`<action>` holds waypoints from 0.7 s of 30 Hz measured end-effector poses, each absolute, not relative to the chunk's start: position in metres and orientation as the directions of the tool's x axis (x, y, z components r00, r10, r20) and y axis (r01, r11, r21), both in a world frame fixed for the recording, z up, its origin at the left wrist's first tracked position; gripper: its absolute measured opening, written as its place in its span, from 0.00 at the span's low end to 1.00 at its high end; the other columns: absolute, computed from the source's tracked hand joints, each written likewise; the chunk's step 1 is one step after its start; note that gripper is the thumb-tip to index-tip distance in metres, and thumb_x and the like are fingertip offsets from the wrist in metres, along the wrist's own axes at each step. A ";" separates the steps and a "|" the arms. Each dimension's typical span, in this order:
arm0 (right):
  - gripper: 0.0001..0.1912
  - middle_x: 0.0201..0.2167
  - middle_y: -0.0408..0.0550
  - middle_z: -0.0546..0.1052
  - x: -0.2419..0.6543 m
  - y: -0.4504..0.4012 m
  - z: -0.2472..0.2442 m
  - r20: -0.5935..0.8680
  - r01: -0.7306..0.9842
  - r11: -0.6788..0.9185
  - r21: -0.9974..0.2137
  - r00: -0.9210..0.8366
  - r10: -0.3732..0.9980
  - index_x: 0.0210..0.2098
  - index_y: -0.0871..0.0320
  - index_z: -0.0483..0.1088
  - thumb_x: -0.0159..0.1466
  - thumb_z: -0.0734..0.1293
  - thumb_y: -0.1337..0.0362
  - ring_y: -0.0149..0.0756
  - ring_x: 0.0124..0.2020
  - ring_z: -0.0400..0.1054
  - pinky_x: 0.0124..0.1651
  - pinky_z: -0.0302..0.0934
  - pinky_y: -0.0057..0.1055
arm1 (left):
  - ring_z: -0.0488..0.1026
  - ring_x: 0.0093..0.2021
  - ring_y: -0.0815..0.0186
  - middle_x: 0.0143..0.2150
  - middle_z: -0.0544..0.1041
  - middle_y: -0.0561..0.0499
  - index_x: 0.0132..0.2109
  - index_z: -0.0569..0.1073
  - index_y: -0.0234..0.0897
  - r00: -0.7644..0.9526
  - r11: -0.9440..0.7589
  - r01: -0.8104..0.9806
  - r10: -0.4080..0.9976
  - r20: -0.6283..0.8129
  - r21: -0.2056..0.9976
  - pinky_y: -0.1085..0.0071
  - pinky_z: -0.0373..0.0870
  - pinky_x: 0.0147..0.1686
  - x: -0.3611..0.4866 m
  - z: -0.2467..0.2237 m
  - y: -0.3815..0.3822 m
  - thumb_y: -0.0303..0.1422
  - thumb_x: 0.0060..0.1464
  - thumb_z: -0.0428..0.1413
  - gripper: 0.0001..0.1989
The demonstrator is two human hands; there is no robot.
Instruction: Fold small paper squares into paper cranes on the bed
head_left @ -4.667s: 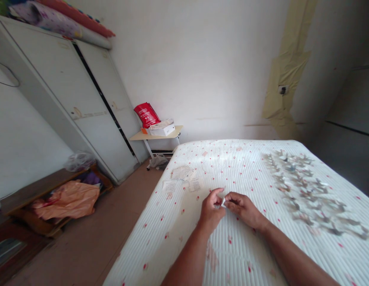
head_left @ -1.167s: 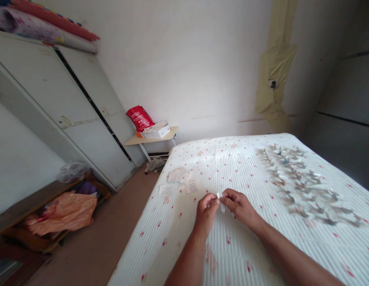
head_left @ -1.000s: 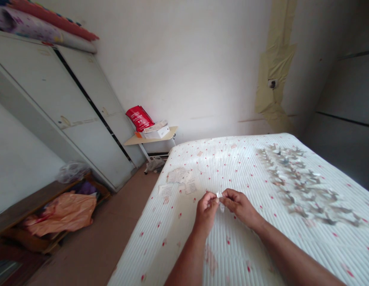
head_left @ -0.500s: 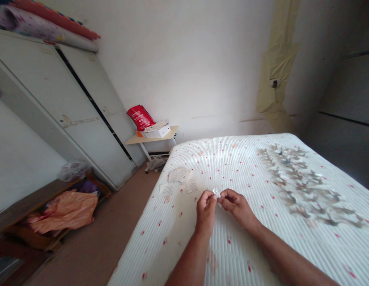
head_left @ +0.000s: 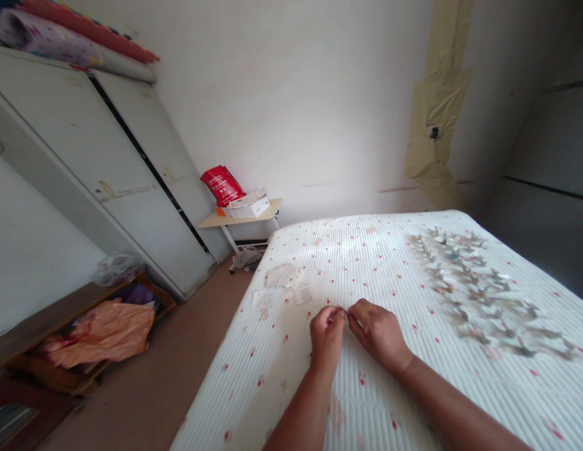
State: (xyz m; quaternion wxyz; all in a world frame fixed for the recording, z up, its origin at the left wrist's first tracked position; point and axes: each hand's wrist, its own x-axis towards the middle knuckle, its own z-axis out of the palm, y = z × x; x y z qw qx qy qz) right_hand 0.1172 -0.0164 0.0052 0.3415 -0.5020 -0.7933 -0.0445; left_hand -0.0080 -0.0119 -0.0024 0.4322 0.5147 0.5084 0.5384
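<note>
I am keeping my left grip (head_left: pixel 326 335) pinched on a tiny thing (head_left: pixel 341 311), too small to see well, low over the bed (head_left: pixel 461 401), with my loose right grip (head_left: pixel 378 335) just beside it to reach it.

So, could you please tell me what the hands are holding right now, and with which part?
The left hand seems to pinch something small at its fingertips, too small to identify. The right hand appears to hold nothing.

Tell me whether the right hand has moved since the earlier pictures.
Yes: the right hand has drawn slightly back toward the person, away from the paper slips on the mattress.
</note>
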 end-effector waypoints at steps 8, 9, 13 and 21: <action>0.09 0.22 0.45 0.68 0.112 -0.018 0.009 0.650 0.834 0.542 -0.104 -0.355 0.672 0.24 0.59 0.67 0.59 0.59 0.72 0.32 0.24 0.60 0.29 0.50 0.29 | 0.61 0.24 0.71 0.21 0.66 0.54 0.26 0.70 0.32 -0.128 -0.112 0.039 0.985 0.116 0.993 0.76 0.58 0.25 -0.007 -0.005 -0.010 0.36 0.46 0.53 0.10; 0.09 0.22 0.45 0.68 0.111 -0.019 0.010 0.652 0.829 0.549 -0.105 -0.359 0.667 0.26 0.59 0.68 0.59 0.59 0.72 0.32 0.25 0.60 0.30 0.51 0.29 | 0.61 0.24 0.71 0.21 0.67 0.54 0.26 0.70 0.32 -0.140 -0.121 0.037 0.982 0.125 0.992 0.76 0.58 0.26 -0.007 -0.006 -0.009 0.36 0.46 0.53 0.10; 0.09 0.32 0.51 0.71 0.114 -0.018 0.010 0.674 0.770 0.626 -0.124 -0.398 0.623 0.38 0.60 0.69 0.60 0.59 0.70 0.37 0.33 0.64 0.36 0.58 0.32 | 0.62 0.25 0.70 0.22 0.67 0.54 0.26 0.69 0.32 -0.190 -0.148 0.027 0.970 0.150 0.989 0.76 0.59 0.27 -0.010 -0.005 -0.009 0.35 0.47 0.51 0.10; 0.14 0.39 0.51 0.68 0.131 -0.006 -0.001 0.710 0.568 0.717 -0.405 -0.299 0.638 0.44 0.57 0.65 0.60 0.56 0.73 0.34 0.41 0.66 0.41 0.65 0.29 | 0.61 0.24 0.71 0.19 0.64 0.56 0.22 0.65 0.34 -0.219 -0.082 -0.047 0.973 0.070 0.995 0.77 0.57 0.27 -0.019 0.001 -0.006 0.35 0.45 0.52 0.10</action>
